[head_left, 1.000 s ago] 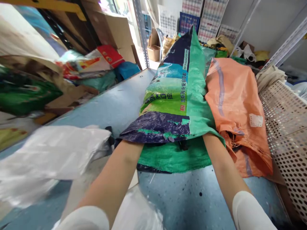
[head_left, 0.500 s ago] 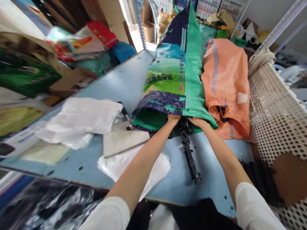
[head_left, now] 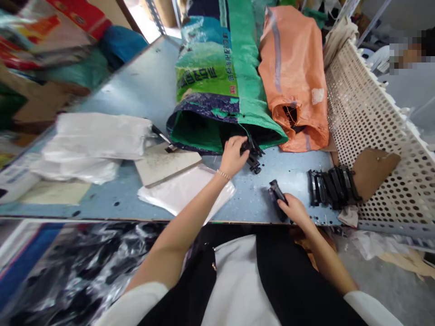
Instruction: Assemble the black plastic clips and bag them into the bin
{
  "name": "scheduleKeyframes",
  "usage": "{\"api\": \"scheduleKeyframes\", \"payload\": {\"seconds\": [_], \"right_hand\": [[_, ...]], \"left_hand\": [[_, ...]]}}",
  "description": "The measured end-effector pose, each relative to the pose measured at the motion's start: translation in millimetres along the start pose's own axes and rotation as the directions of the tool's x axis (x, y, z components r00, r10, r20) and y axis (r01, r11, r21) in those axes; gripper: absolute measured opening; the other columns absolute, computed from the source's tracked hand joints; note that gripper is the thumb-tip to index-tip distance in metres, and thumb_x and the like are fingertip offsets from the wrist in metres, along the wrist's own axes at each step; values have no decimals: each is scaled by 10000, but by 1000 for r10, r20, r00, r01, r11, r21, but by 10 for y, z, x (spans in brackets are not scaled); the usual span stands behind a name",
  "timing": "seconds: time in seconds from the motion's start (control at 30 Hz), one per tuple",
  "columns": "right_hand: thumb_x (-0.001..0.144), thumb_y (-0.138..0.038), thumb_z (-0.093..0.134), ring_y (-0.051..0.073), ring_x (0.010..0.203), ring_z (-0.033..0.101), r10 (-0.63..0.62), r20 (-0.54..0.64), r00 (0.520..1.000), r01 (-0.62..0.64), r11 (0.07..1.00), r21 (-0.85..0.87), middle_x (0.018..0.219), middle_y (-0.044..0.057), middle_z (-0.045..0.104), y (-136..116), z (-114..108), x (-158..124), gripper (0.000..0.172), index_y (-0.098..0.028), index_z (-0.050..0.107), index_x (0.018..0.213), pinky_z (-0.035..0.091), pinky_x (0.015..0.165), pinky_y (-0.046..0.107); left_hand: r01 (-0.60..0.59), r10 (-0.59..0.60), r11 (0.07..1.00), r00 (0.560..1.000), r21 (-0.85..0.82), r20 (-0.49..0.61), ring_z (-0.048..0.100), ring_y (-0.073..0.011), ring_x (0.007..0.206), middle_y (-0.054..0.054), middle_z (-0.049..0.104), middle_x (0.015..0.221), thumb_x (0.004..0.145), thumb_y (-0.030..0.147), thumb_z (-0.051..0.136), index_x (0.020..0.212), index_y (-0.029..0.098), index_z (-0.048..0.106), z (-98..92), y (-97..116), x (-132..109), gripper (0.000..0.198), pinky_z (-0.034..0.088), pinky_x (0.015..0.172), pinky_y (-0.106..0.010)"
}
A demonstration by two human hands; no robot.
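Observation:
At the mouth of a green and navy printed woven sack [head_left: 207, 86], my left hand [head_left: 234, 156] has its fingers curled on black plastic parts [head_left: 253, 164] that stick out onto the table. Their exact kind is unclear, and the sack hides their far ends. My right hand [head_left: 295, 209], close to the table's near edge, is closed on a long black plastic part [head_left: 277, 194]. To the right of that hand, a row of similar black parts [head_left: 333, 186] lies side by side on the blue table [head_left: 136, 90].
An orange sack [head_left: 295, 59] lies right of the green one, beside a perforated white panel [head_left: 370, 108]. White plastic bags [head_left: 98, 138], a pale board [head_left: 166, 165] and a white sheet stack [head_left: 190, 188] lie on the left. A person [head_left: 413, 59] is partly visible at far right.
Both hands have come back from the sack's mouth. The right has moved toward the near edge with a black part; the left stays just outside the opening. The view has tilted downward.

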State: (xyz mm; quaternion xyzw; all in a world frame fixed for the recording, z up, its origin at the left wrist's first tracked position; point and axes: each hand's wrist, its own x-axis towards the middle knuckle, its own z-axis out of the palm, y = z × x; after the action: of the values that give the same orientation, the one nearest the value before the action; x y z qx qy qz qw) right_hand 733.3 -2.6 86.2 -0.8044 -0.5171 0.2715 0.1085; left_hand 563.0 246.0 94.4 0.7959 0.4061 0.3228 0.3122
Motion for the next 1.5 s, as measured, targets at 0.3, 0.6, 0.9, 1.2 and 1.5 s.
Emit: {"api": "scheduleKeyframes", "payload": {"seconds": [0.3, 0.6, 0.9, 1.2, 1.5], "right_hand": [[1009, -402, 494, 244, 1070, 670, -440, -143, 887, 457, 787, 413, 1232, 104, 647, -464, -126, -452, 388, -279, 569, 1369, 566, 922, 411], [1024, -581, 427, 294, 925, 589, -658, -130, 742, 624, 748, -228, 968, 145, 665, -497, -370, 122, 444, -218, 678, 976, 476, 852, 451], [1021, -711, 161, 174, 653, 549, -421, -12, 907, 392, 834, 390, 738, 21, 599, -715, -147, 178, 649, -238, 576, 862, 457, 650, 315], [1058, -504, 403, 214, 769, 600, -602, 190, 776, 620, 783, -50, 827, 71, 685, -615, 47, -106, 432, -220, 654, 851, 426, 729, 333], [1000, -498, 535, 328, 1104, 632, -329, -167, 929, 294, 934, -204, 1193, 186, 670, -1035, -109, 1257, 377, -155, 590, 1147, 474, 878, 389]], "left_hand": [[443, -226, 631, 890, -637, 395, 669, -252, 1054, -133, 630, 1223, 940, 578, 564, 1493, 180, 321, 232, 728, -1697, 724, 562, 920, -412], [547, -178, 599, 803, -585, 568, 663, -201, 653, 3, 647, 737, 919, 559, 587, 1512, 185, 362, -264, 816, -1748, 736, 550, 618, -324], [487, -339, 629, 873, -606, 350, 651, -175, 696, -35, 655, 910, 918, 585, 578, 1418, 192, 426, -95, 698, -1626, 654, 545, 660, -328], [540, -469, 547, 830, -640, 300, 683, -209, 823, -45, 684, 873, 977, 576, 478, 1141, 191, 610, 2, 510, -1491, 440, 572, 709, -326], [324, -313, 944, 938, -57, 148, 499, -377, 1319, -183, 628, 1381, 941, 248, 573, 1338, 168, 624, 578, 258, -1612, 408, 361, 1128, -618]]}}
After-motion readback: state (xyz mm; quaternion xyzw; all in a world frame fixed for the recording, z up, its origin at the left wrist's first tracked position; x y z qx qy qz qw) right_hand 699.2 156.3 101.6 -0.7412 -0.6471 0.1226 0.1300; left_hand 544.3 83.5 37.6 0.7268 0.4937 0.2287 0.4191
